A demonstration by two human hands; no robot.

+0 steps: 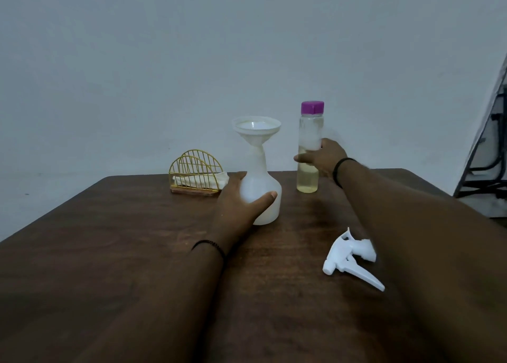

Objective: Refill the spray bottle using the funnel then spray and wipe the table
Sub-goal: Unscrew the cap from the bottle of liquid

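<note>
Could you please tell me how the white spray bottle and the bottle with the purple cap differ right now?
The spray bottle is open-topped with a funnel in its neck; the purple-capped bottle is capped. The spray bottle is cloudy white with a wide base and narrow neck; the purple-capped bottle is clear, slim, straight-sided, holding pale yellowish liquid. The left hand steadies the spray bottle; the right hand wraps the purple-capped bottle. Both stand upright on the table.
</note>
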